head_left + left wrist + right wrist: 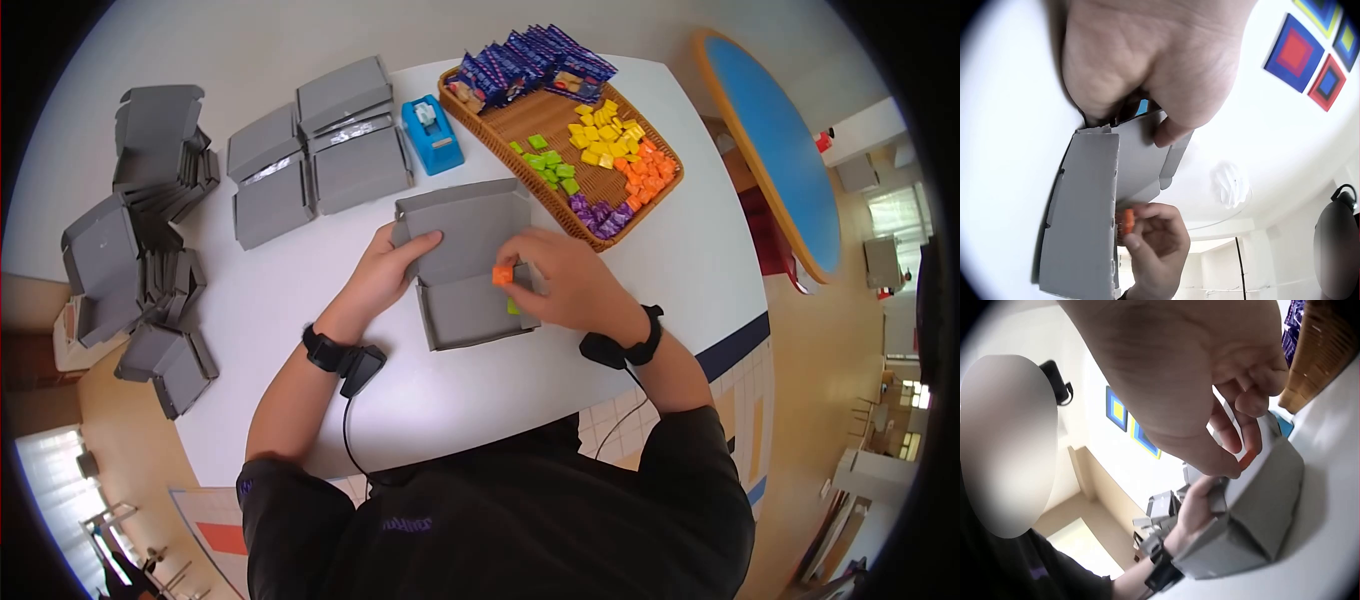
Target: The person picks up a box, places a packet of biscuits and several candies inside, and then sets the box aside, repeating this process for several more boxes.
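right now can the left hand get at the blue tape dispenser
Probably yes, once it lets go: the left hand holds the open gray box, and beyond its lid nothing covers the blue tape dispenser.

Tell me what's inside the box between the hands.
In the box, a green candy shows, partly hidden by the right hand, which pinches an orange candy. Anything else beneath that hand is covered.

The smooth white worktop [450,405] carries open grey cardboard boxes [160,280] stacked along its left edge, flat grey cardboard boxes [355,165] far left, a blue tape dispenser [436,145], a brown wicker tray [520,118] far right, and, nearer, an unfolded grey cardboard box [458,265].
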A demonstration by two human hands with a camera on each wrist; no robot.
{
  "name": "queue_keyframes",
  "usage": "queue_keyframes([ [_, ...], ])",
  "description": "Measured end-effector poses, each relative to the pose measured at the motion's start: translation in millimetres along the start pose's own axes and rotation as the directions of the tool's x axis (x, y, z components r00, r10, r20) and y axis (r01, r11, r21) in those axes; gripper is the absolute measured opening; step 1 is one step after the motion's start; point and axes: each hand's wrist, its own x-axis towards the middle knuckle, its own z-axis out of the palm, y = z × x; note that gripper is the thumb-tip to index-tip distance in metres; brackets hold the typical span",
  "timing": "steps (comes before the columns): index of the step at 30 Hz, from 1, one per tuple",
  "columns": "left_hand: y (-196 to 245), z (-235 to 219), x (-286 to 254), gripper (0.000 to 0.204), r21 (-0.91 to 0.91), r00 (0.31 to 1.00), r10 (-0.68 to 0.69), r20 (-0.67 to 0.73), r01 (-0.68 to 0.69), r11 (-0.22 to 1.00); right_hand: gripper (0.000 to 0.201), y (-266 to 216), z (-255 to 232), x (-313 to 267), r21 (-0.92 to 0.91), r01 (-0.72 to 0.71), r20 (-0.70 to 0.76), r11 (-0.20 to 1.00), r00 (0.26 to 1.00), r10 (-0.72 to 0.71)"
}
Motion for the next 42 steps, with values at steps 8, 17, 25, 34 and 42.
queue_keyframes([
  [8,1.5,1.1,-1.3,0.038,0.004,1.0,-0.007,-0.011,0.007,1.0,0.014,101.2,-95.0,-3.3,-0.395,-0.415,-0.568,0.819,0.811,0.137],
  [17,1.2,2.5,-1.3,0.038,-0.006,1.0,0.008,-0.004,-0.008,1.0,0.01,54.3,-84.1,2.0,-0.176,-0.261,-0.273,0.949,0.939,0.208],
  [25,2.8,3.9,-2.3,0.037,0.0,1.0,-0.003,-0.009,0.003,1.0,0.02,-0.9,-13.3,-4.0,-0.077,-0.046,0.174,0.996,0.983,0.059],
  [34,-1.7,-1.3,0.9,0.034,0.042,1.0,0.004,0.018,-0.004,0.999,0.023,-11.9,10.0,-10.6,-0.205,0.046,0.152,0.978,0.988,-0.015],
  [42,-0.2,1.1,-0.6,0.036,0.03,1.0,0.012,0.014,-0.013,0.999,0.023,8.3,6.8,-4.3,-0.064,0.041,0.265,0.997,0.964,-0.022],
])
